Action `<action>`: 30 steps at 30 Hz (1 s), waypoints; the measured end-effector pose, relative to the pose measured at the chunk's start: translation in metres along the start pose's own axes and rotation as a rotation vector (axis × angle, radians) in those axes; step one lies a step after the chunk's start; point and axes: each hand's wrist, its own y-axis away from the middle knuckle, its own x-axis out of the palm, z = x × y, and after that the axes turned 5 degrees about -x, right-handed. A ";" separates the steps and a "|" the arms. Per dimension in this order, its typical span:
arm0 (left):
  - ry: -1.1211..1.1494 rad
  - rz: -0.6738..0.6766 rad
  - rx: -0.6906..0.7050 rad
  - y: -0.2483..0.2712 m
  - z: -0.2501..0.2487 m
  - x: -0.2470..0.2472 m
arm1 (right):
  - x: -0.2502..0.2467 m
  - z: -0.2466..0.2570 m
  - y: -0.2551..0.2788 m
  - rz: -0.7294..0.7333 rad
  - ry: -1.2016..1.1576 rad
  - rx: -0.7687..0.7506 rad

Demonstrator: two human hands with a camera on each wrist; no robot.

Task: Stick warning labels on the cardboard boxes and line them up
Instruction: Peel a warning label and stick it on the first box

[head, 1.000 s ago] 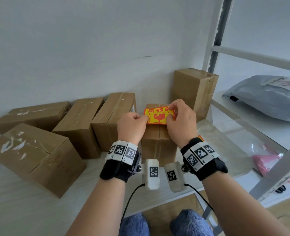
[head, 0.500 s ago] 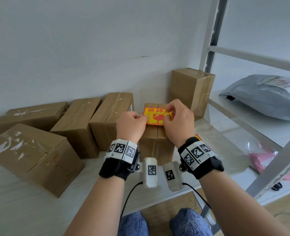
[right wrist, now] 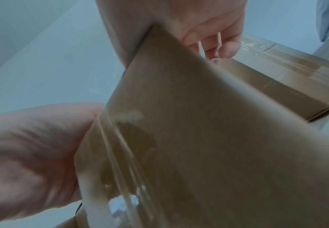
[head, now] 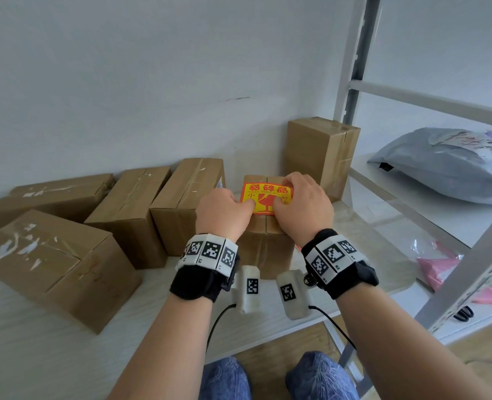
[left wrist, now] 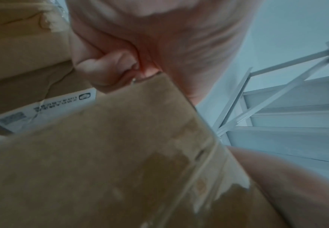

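Only head view shows the warning label both hands press.

I count six cardboard boxes on my table, one yellow-and-red warning label on the nearest, one grey mailer bag on the rack, and two pink packets lower down.

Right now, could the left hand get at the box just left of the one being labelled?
Probably yes. The left hand presses the warning label on the centre box, and the neighbouring box stands right beside it with nothing between.
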 end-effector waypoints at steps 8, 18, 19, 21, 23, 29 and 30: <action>0.039 0.148 0.185 -0.002 -0.005 0.006 | 0.015 -0.012 -0.003 0.281 -0.279 0.062; 0.030 0.378 -0.044 -0.008 0.006 0.017 | 0.011 -0.011 0.002 0.460 -0.434 0.335; 0.043 0.345 -0.074 -0.006 0.007 0.016 | 0.009 -0.013 0.004 0.453 -0.443 0.338; 0.076 0.291 -0.122 0.000 0.006 0.011 | 0.008 -0.017 0.010 0.390 -0.436 0.335; 0.107 0.268 -0.142 0.005 0.006 0.007 | 0.003 -0.016 0.015 0.314 -0.426 0.344; 0.366 0.187 -0.121 0.009 -0.008 0.000 | -0.015 -0.006 0.011 0.092 -0.695 0.346; 0.410 0.166 -0.093 0.007 -0.011 -0.001 | -0.016 -0.007 0.007 0.067 -0.728 0.330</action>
